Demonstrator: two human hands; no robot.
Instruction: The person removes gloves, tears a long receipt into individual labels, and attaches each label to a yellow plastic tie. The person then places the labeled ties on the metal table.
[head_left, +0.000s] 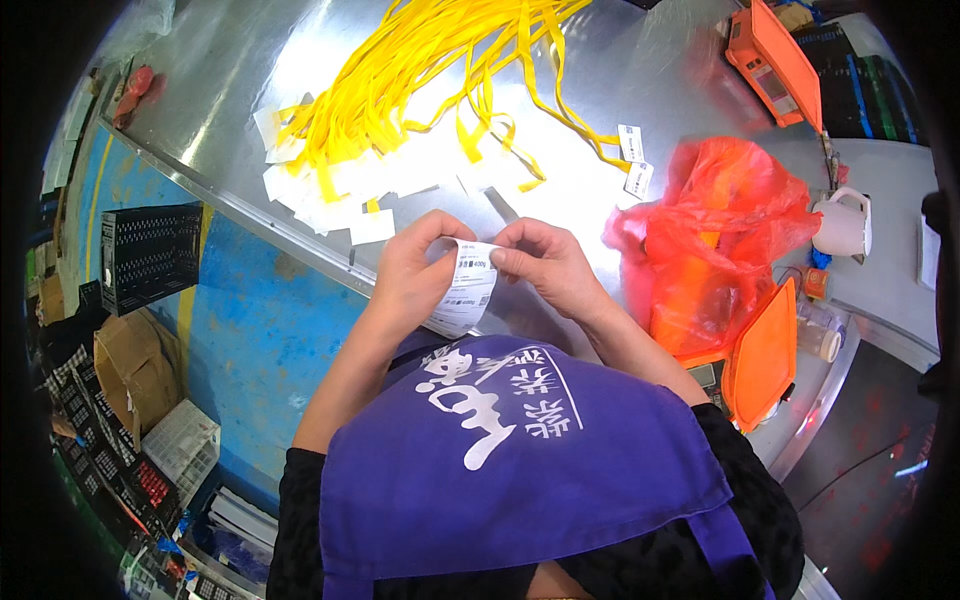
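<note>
Our purple apron (520, 480) is closest to us. Just past it, we hold up a white label strip (466, 285) with black print. Our left hand (415, 262) is curled on its left edge, and our right hand (550, 262) pinches its top right corner. Farther on, yellow ribbons (420, 70) lie piled on the shiny metal table (225, 110). A red plastic bag (725, 225) is on our right.

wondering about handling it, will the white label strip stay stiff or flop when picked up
The white label strip will probably flop, since it already looks curved. It seems paper-thin, so it's likely light and could crease if pushed.
</note>
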